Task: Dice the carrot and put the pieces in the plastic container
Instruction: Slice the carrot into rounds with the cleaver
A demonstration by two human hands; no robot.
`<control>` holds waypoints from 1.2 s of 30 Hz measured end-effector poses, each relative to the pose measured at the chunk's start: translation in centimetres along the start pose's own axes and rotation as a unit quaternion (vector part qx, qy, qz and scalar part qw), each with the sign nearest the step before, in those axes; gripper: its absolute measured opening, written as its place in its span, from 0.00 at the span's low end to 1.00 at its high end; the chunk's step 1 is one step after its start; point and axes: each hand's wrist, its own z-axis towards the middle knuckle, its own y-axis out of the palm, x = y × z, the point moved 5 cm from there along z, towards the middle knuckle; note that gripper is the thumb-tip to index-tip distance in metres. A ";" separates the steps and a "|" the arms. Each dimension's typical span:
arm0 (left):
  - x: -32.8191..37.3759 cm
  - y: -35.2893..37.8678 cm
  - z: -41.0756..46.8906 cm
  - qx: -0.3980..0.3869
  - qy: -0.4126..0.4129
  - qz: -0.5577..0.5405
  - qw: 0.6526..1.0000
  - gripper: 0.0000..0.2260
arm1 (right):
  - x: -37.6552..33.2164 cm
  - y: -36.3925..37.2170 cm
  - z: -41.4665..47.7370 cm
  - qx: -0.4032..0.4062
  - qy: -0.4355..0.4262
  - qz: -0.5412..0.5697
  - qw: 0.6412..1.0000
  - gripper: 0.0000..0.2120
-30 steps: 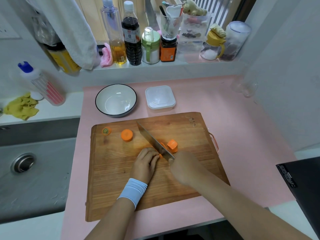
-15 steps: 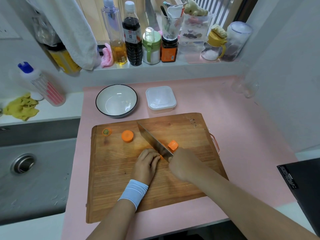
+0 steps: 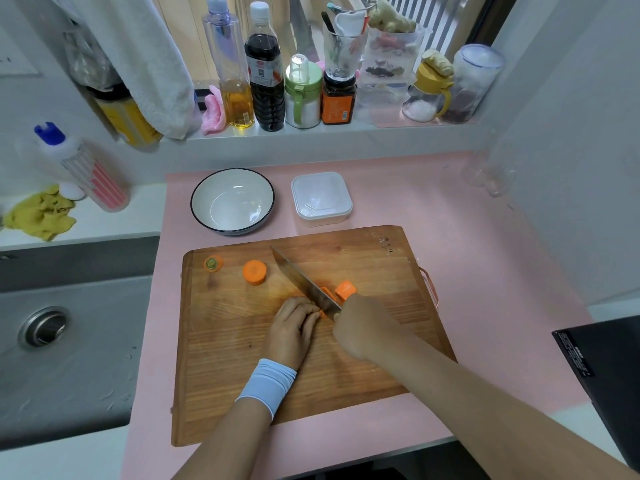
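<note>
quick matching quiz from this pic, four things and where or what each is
Things:
1 knife
2 bowl
3 container
4 carrot end

Places or looks:
a far left corner of the board
b square, clear plastic
c in the right hand
d round, dark rim

Pairs: 1-c, 2-d, 3-b, 4-a
</note>
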 end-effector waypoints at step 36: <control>-0.2 0.1 -0.2 -0.003 -0.003 -0.003 1.000 0.02 | 2.2 3.3 2.7 0.063 -0.016 0.050 0.997 0.11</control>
